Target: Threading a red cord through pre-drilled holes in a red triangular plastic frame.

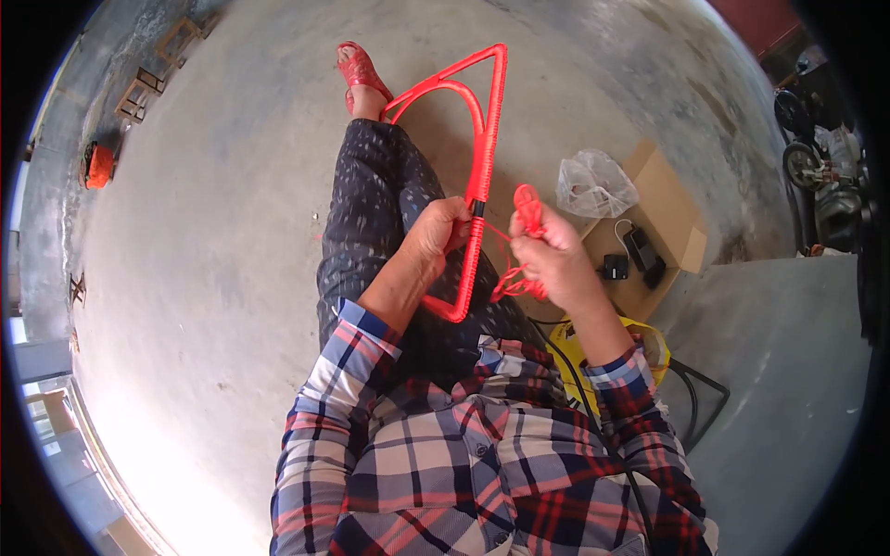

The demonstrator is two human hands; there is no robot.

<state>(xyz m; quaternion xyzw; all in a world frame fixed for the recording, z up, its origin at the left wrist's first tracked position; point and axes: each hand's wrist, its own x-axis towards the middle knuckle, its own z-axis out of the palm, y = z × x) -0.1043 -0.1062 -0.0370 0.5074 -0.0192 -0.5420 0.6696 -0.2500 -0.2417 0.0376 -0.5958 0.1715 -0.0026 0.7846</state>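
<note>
A frame wrapped in red cord [482,153] lies across my lap, with a triangular outline and a curved inner bar. My left hand [436,236] is closed around its long side, beside a short bare black stretch [478,208]. To the right, my right hand [554,259] is closed on a bundle of red cord [528,208], which sticks out above the fist. Loose loops of the cord hang below that hand. A thin strand runs from the frame near the black stretch toward the right hand. Part of the frame's lower end rests over my dark patterned trousers.
Right of my legs stands an open cardboard box [667,213] with black devices [642,255] in it and a clear plastic bag [595,183] at its edge. A yellow bag [654,347] and a black bent frame [718,398] sit nearer. Small wooden stools [137,95] stand far left.
</note>
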